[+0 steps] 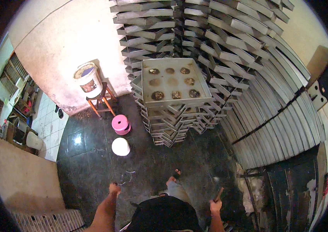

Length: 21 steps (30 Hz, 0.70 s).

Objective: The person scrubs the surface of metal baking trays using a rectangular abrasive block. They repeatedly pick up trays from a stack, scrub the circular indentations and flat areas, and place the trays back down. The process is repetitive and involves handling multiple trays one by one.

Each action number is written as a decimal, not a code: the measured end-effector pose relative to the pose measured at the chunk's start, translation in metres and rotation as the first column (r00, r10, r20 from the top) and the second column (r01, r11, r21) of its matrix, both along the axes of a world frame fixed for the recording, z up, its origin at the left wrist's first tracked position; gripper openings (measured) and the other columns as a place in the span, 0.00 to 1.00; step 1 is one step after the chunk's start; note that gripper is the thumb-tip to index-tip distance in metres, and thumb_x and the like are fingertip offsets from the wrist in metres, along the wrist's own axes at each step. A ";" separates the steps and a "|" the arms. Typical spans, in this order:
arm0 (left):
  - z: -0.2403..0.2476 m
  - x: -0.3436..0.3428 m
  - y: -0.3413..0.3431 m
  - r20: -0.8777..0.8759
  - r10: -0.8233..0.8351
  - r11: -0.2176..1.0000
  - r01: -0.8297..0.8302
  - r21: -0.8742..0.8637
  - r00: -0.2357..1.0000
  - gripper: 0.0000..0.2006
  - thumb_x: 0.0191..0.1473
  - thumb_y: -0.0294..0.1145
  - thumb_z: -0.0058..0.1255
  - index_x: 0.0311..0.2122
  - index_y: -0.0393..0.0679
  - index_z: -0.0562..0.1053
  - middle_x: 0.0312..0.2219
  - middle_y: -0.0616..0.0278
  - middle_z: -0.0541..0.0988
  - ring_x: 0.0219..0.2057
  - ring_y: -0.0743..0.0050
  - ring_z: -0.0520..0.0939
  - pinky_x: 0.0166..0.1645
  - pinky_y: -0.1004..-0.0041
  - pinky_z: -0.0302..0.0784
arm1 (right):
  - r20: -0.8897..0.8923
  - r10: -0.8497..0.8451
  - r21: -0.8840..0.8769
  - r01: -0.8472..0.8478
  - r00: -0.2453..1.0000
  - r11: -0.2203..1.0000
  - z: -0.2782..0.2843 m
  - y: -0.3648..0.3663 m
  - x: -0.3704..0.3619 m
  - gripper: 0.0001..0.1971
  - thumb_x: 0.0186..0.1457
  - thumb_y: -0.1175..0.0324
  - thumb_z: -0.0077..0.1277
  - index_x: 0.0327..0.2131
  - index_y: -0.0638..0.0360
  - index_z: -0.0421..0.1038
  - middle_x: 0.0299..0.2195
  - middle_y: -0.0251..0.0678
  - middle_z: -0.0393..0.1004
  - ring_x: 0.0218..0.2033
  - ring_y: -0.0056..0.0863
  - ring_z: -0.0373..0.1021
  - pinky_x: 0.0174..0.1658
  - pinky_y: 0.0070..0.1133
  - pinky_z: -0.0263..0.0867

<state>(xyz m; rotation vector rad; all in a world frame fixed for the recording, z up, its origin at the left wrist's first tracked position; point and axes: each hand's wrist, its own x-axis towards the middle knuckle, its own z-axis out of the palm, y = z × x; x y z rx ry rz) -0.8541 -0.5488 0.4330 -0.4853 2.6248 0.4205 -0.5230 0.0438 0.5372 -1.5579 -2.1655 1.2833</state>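
Low in the view, my left hand (114,188) is closed, with a small dark bit showing at its top; what it holds I cannot make out. Thin pale curved lines (128,176) show just beyond it against the dark floor. My right hand (215,206) grips a short brown stick-like piece (220,193) that points up and away; its kind is unclear. Ahead of both hands stands a shallow metal tray (177,101) with round dark and brown stains, on top of a crisscross stack of metal trays (167,129).
Tall stacks of metal trays (229,42) rise behind, and more trays (276,120) lean in a row at right. At left are a white bucket (91,86) on an orange-legged stool (101,101), a pink stool (120,123) and a white round container (121,147).
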 end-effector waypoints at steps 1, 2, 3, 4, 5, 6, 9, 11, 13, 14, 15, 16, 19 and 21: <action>-0.018 -0.007 0.000 0.236 -0.427 0.885 0.458 -0.089 0.873 0.20 0.50 0.44 0.58 0.41 0.37 0.79 0.42 0.48 0.82 0.45 0.47 0.83 0.48 0.59 0.79 | -0.071 0.048 -0.018 -0.049 0.996 0.999 -0.004 0.006 -0.034 0.11 0.45 0.73 0.59 0.34 0.66 0.73 0.24 0.35 0.72 0.25 0.29 0.68 0.31 0.32 0.64; -0.031 -0.018 0.028 0.262 -0.510 0.853 0.520 0.037 0.819 0.22 0.51 0.46 0.56 0.42 0.36 0.78 0.44 0.46 0.81 0.46 0.48 0.82 0.48 0.58 0.79 | -0.125 0.082 -0.008 -0.084 0.989 0.996 -0.005 0.020 -0.062 0.12 0.45 0.73 0.59 0.35 0.67 0.72 0.25 0.36 0.73 0.26 0.30 0.69 0.32 0.33 0.65; -0.038 -0.028 0.051 0.278 -0.582 0.812 0.561 0.160 0.764 0.24 0.52 0.49 0.55 0.42 0.35 0.78 0.46 0.45 0.80 0.47 0.48 0.82 0.49 0.58 0.78 | -0.182 0.123 -0.003 -0.126 0.976 0.992 -0.005 0.033 -0.093 0.13 0.46 0.73 0.59 0.36 0.67 0.72 0.26 0.37 0.75 0.27 0.31 0.70 0.33 0.34 0.65; -0.048 -0.050 0.061 0.205 -0.426 0.896 0.379 0.231 0.881 0.26 0.53 0.50 0.55 0.43 0.34 0.77 0.46 0.44 0.80 0.49 0.47 0.81 0.51 0.58 0.77 | -0.189 0.248 0.135 -0.225 0.950 0.965 -0.007 0.037 -0.138 0.13 0.46 0.73 0.59 0.37 0.67 0.72 0.28 0.40 0.76 0.28 0.36 0.72 0.33 0.34 0.66; -0.052 -0.077 0.069 0.113 -0.240 0.926 0.192 0.327 0.964 0.27 0.53 0.51 0.54 0.44 0.33 0.76 0.47 0.43 0.79 0.50 0.46 0.80 0.53 0.58 0.76 | -0.193 0.372 0.272 -0.314 0.908 0.909 -0.004 0.040 -0.191 0.14 0.46 0.73 0.59 0.37 0.67 0.72 0.30 0.43 0.77 0.29 0.41 0.73 0.34 0.35 0.67; -0.048 -0.095 0.057 0.024 -0.026 0.912 0.014 0.410 0.999 0.28 0.54 0.52 0.54 0.45 0.32 0.76 0.48 0.42 0.78 0.51 0.45 0.79 0.54 0.58 0.74 | -0.167 0.482 0.267 -0.431 0.860 0.862 0.041 0.024 -0.254 0.14 0.45 0.76 0.58 0.38 0.66 0.72 0.33 0.45 0.77 0.32 0.45 0.73 0.36 0.35 0.68; 0.089 -0.180 0.262 -0.052 -0.147 0.826 0.151 0.542 0.988 0.30 0.57 0.54 0.52 0.50 0.32 0.73 0.48 0.39 0.78 0.53 0.44 0.77 0.56 0.59 0.71 | -0.052 0.672 0.525 -0.552 0.739 0.648 0.172 0.077 -0.352 0.18 0.47 0.73 0.55 0.45 0.62 0.74 0.42 0.50 0.76 0.43 0.54 0.71 0.48 0.39 0.69; 0.167 -0.250 0.307 -0.206 0.050 0.719 0.108 0.687 0.977 0.30 0.61 0.53 0.48 0.51 0.31 0.72 0.47 0.39 0.78 0.52 0.48 0.78 0.56 0.62 0.70 | -0.169 0.769 0.644 -0.521 0.617 0.560 0.253 0.071 -0.446 0.22 0.44 0.77 0.54 0.47 0.61 0.75 0.43 0.46 0.76 0.44 0.50 0.70 0.48 0.35 0.69; 0.233 -0.313 0.325 -0.256 0.192 0.621 0.085 0.780 0.947 0.30 0.64 0.53 0.42 0.53 0.30 0.71 0.47 0.42 0.78 0.52 0.52 0.77 0.57 0.63 0.69 | -0.140 0.862 0.741 -0.525 0.488 0.418 0.312 0.062 -0.525 0.24 0.43 0.79 0.55 0.48 0.57 0.75 0.45 0.42 0.76 0.46 0.45 0.71 0.50 0.34 0.69; 0.256 -0.344 0.331 -0.264 0.234 0.592 0.078 0.802 0.936 0.31 0.66 0.54 0.40 0.54 0.30 0.70 0.48 0.43 0.78 0.52 0.54 0.77 0.57 0.64 0.68 | -0.089 0.892 0.761 -0.548 0.443 0.348 0.328 0.058 -0.561 0.23 0.44 0.79 0.55 0.48 0.56 0.75 0.46 0.39 0.76 0.47 0.43 0.71 0.51 0.33 0.69; 0.262 -0.371 0.342 -0.270 0.325 0.568 0.042 0.822 0.906 0.32 0.66 0.55 0.37 0.54 0.29 0.70 0.49 0.43 0.77 0.53 0.53 0.76 0.57 0.64 0.68 | -0.017 0.918 0.770 -0.581 0.396 0.265 0.336 0.056 -0.594 0.23 0.44 0.78 0.55 0.48 0.54 0.76 0.46 0.37 0.76 0.47 0.42 0.71 0.53 0.35 0.68; 0.265 -0.395 0.355 -0.271 0.403 0.539 0.013 0.842 0.874 0.34 0.66 0.57 0.35 0.54 0.28 0.70 0.50 0.43 0.77 0.54 0.53 0.75 0.57 0.64 0.67 | 0.108 0.925 0.761 -0.629 0.365 0.159 0.330 0.058 -0.625 0.24 0.45 0.78 0.55 0.49 0.54 0.75 0.47 0.36 0.76 0.48 0.41 0.71 0.53 0.36 0.67; 0.286 -0.453 0.384 -0.062 0.276 0.311 -0.028 0.950 0.959 0.37 0.66 0.59 0.33 0.56 0.27 0.67 0.51 0.42 0.75 0.54 0.51 0.75 0.58 0.63 0.65 | 0.361 0.900 0.577 -0.817 0.242 -0.012 0.291 0.058 -0.702 0.25 0.45 0.78 0.53 0.51 0.54 0.74 0.49 0.37 0.76 0.52 0.40 0.70 0.56 0.35 0.65; 0.267 -0.476 0.386 -0.008 0.307 0.325 -0.097 0.941 0.952 0.37 0.66 0.59 0.32 0.57 0.27 0.65 0.50 0.40 0.75 0.54 0.48 0.74 0.58 0.62 0.65 | 0.407 0.898 0.494 -0.867 0.168 -0.061 0.263 0.041 -0.733 0.26 0.44 0.79 0.52 0.52 0.55 0.74 0.50 0.38 0.76 0.54 0.40 0.70 0.57 0.34 0.65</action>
